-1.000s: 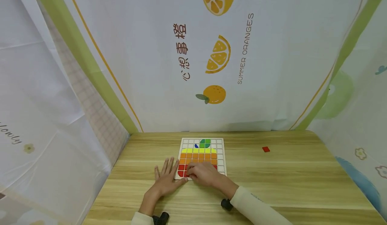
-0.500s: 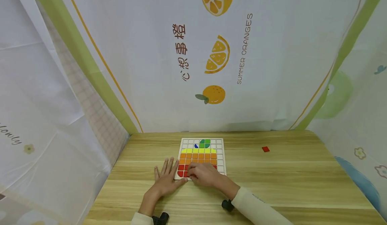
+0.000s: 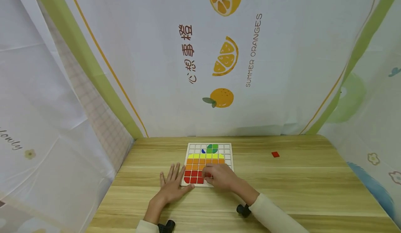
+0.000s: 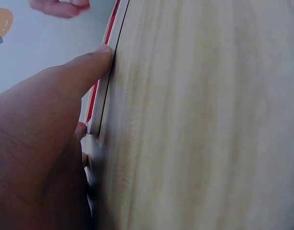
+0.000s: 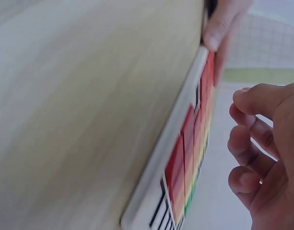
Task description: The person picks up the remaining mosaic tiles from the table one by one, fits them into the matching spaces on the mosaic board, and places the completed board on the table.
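Note:
A square white puzzle board (image 3: 227,151) with a grid lies on the table, bearing rows of red tiles (image 3: 194,177), orange tiles (image 3: 196,164) and yellow tiles (image 3: 202,155), plus green tiles (image 3: 212,148) and a small blue piece (image 3: 203,151). My left hand (image 3: 172,190) rests flat with fingers spread at the board's left side, its thumb (image 4: 96,64) against the near edge. My right hand (image 3: 223,177) hovers over the red rows, hiding their right part. In the right wrist view its fingers (image 5: 247,143) bend loosely with nothing between them, and a bare cell shows in the near red row.
A loose red tile (image 3: 275,154) lies on the wooden table (image 3: 300,187) to the right of the board. Printed curtains (image 3: 163,87) hang behind the table and at both sides. Black wrist cameras (image 3: 243,210) sit under both wrists.
My right hand has left the red tiles at the board's lower left and moved right, uncovering a third column of red tiles. The left hand stays in place.

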Action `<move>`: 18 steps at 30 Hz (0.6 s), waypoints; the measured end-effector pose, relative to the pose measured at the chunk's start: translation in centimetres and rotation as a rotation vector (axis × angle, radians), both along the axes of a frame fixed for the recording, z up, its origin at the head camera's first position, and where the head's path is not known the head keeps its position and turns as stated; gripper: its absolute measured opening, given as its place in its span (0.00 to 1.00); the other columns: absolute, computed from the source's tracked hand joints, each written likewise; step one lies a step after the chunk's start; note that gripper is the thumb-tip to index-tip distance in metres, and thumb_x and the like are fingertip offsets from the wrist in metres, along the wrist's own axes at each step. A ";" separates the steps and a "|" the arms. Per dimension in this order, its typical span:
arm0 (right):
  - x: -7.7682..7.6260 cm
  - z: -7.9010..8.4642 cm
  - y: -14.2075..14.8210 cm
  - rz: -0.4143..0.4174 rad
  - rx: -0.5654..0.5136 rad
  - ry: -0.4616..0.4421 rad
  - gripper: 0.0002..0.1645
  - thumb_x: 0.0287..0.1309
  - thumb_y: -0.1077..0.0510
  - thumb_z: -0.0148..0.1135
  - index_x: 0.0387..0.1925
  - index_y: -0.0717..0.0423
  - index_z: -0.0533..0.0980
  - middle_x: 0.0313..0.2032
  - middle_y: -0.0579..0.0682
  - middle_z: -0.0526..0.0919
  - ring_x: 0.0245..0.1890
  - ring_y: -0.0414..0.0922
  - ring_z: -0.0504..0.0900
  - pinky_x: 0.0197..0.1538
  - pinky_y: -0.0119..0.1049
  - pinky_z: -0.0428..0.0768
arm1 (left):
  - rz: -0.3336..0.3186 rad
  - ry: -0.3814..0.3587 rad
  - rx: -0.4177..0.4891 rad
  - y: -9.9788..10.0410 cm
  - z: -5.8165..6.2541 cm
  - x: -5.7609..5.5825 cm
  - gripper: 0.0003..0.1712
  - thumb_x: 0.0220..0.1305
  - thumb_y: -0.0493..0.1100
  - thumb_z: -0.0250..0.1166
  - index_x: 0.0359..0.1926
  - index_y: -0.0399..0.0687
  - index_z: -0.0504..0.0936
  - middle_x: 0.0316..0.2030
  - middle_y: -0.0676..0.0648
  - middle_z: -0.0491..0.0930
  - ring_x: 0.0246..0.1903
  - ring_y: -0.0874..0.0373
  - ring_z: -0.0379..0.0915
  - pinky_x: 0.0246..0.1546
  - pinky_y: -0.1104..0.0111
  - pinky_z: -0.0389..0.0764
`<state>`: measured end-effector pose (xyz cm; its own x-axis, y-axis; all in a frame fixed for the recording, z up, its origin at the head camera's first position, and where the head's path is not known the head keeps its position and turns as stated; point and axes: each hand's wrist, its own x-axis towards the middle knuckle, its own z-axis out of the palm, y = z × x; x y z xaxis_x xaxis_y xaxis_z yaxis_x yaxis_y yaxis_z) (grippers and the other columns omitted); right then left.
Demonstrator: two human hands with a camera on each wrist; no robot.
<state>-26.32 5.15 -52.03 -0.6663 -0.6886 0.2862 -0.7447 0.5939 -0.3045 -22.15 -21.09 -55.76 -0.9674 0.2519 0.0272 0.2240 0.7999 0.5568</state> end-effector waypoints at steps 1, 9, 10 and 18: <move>-0.1 0.1 0.4 -0.006 -0.010 0.006 0.04 0.65 0.58 0.73 0.36 0.44 0.86 0.37 0.38 0.87 0.28 0.30 0.73 0.30 0.22 0.71 | 0.002 0.003 -0.001 0.0 -0.3 -0.1 0.58 0.70 0.77 0.58 0.86 0.47 0.53 0.86 0.34 0.43 0.85 0.34 0.28 0.73 0.25 0.17; -0.6 1.1 3.9 -0.079 -0.055 0.056 0.04 0.65 0.59 0.75 0.36 0.46 0.86 0.36 0.39 0.88 0.27 0.32 0.76 0.29 0.24 0.72 | 0.013 -0.018 -0.038 0.0 -0.2 -0.2 0.58 0.70 0.74 0.60 0.85 0.46 0.54 0.86 0.35 0.43 0.85 0.33 0.30 0.74 0.27 0.19; -0.7 1.2 4.4 -0.089 -0.055 0.069 0.04 0.64 0.59 0.75 0.36 0.46 0.86 0.35 0.38 0.87 0.27 0.33 0.77 0.29 0.24 0.72 | 0.009 -0.021 -0.030 0.1 0.1 -0.1 0.58 0.70 0.74 0.61 0.85 0.45 0.54 0.86 0.35 0.43 0.85 0.33 0.30 0.74 0.27 0.18; -0.6 1.9 8.2 -0.180 -0.057 0.095 0.07 0.61 0.60 0.77 0.35 0.45 0.85 0.33 0.39 0.86 0.29 0.39 0.81 0.31 0.27 0.76 | 0.000 -0.022 -0.008 0.2 0.3 0.2 0.59 0.70 0.76 0.59 0.86 0.47 0.52 0.86 0.34 0.41 0.85 0.34 0.27 0.73 0.27 0.16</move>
<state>-26.90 13.30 -50.09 -0.7450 -0.5420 0.3888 -0.6552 0.7039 -0.2743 -21.97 -20.93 -55.47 -0.9677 0.2521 0.0042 0.2119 0.8042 0.5553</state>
